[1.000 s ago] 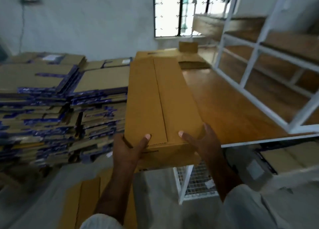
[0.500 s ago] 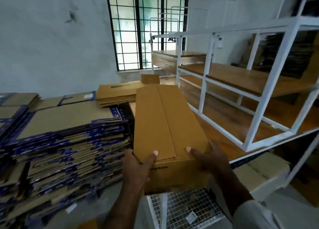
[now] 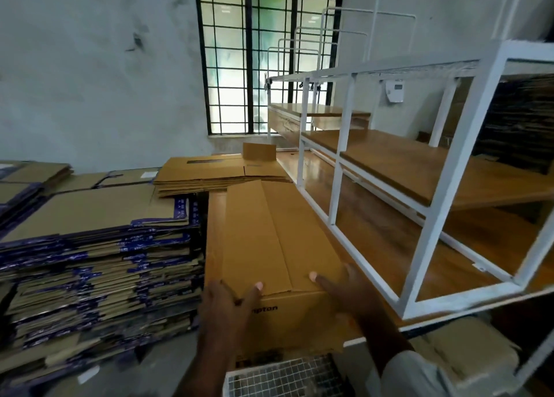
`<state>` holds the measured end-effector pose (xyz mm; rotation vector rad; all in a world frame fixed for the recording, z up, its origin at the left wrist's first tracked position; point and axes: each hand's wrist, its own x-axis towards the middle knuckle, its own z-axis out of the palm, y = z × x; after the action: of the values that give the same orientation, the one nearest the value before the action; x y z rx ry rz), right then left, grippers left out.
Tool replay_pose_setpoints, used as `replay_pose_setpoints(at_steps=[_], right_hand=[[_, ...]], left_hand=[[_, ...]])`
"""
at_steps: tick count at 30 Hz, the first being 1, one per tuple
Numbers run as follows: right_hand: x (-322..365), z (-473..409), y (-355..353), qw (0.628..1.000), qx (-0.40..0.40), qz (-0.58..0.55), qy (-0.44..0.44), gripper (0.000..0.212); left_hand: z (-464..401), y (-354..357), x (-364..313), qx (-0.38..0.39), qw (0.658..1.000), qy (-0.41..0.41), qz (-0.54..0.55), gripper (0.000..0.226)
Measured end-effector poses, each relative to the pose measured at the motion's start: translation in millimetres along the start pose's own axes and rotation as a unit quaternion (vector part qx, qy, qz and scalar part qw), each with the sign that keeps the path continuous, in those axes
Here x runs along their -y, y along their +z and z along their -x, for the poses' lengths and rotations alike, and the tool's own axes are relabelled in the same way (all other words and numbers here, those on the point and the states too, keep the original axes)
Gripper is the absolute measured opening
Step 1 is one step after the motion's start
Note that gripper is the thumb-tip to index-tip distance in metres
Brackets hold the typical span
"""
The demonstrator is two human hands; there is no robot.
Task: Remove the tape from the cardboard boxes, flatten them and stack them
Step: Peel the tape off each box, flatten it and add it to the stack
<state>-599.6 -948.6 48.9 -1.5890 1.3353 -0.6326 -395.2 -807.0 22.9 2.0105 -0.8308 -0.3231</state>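
Note:
A long brown cardboard box (image 3: 269, 241) lies lengthwise on the wooden table, its near end sticking out over the table's front edge. Its two top flaps are closed and meet in a seam down the middle. My left hand (image 3: 224, 306) grips the near left corner, thumb on the top flap. My right hand (image 3: 347, 291) grips the near right corner, thumb likewise on top. Beyond the box, a low stack of flattened brown boxes (image 3: 215, 172) rests at the table's far left. No tape is visible on the box from here.
A tall pile of flattened boxes with blue print (image 3: 96, 265) fills the left side. A white metal frame with wooden shelves (image 3: 419, 217) stands on the wooden table (image 3: 374, 238) at right. A wire mesh basket (image 3: 284, 375) sits below the table edge. A barred window (image 3: 263, 61) is behind.
The box has come down onto the table and now lies lower and flatter. My view has tilted upward, showing more of the window and shelf frame. Both hands keep their grip.

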Motion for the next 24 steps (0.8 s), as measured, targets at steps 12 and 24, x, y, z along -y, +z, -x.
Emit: replay_pose_setpoints(at_steps=[12, 24], right_hand=[[29, -80, -10, 0.923, 0.052, 0.33, -0.193, 0.098], [33, -94, 8, 0.908, 0.039, 0.336, -0.247, 0.059]], left_hand=[[-37, 17, -39, 0.071, 0.942, 0.168, -0.281, 0.082], [-50, 34, -47, 0.088, 0.908, 0.177, -0.368, 0.085]])
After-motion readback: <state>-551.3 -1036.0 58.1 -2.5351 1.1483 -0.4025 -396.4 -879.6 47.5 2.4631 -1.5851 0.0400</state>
